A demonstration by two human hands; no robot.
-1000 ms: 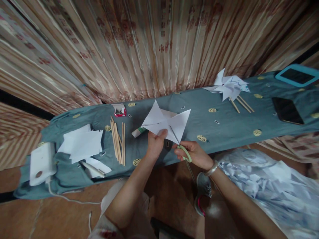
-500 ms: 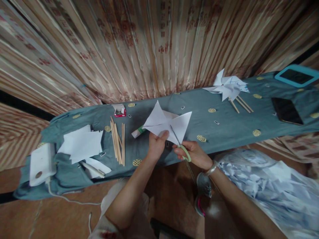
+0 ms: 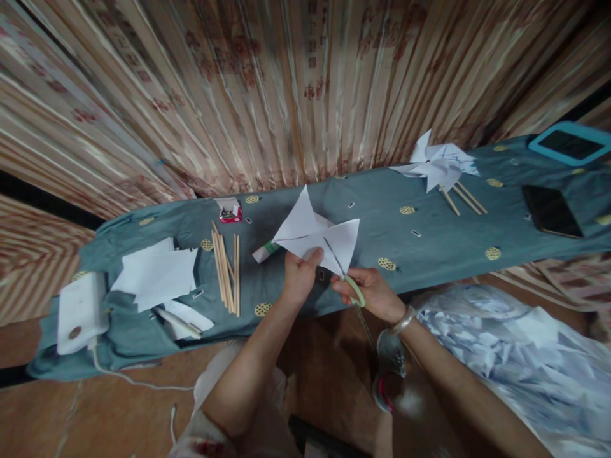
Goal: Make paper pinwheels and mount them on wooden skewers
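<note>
Paper, white and slit in from its corners, is pinched in my left hand, thumb pressed on top, the other fingers mostly hidden beneath. My right hand curls closed about the pale green handle of the scissors, whose blades lie along the slit at the near right corner; how far apart they stand I cannot tell. I hold the sheet over the middle of the surface, its left point just beside a green-and-white tube.

A pleated, red-printed curtain is hanging behind 1 long table draped in pineapple-print cloth; reddish-brown floor is showing beneath.
</note>
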